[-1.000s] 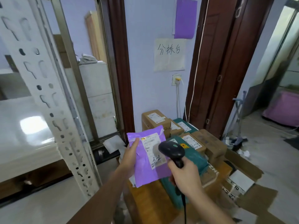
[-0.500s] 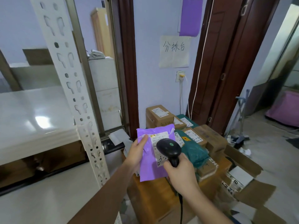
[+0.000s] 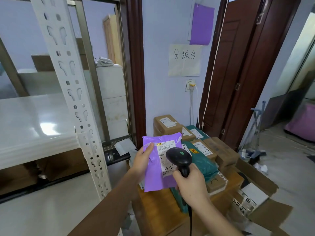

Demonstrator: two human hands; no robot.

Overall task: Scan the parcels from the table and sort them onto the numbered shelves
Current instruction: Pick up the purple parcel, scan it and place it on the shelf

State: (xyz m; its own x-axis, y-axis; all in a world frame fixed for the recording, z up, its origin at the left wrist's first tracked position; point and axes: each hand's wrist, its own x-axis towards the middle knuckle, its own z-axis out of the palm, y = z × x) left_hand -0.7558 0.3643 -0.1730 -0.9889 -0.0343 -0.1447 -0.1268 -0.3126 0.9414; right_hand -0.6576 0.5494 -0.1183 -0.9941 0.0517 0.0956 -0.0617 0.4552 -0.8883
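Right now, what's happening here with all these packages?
A person is scanning parcels. The left hand holds up a purple mailer bag with its white label facing the camera, handwritten "3-2". The right hand grips a black barcode scanner held in front of that label. More cardboard boxes and a green bag wait on the table. A white shelf rack stands to the left.

Parcel sorting rm — shelving (image 3: 71, 92), boxes (image 3: 167, 125)
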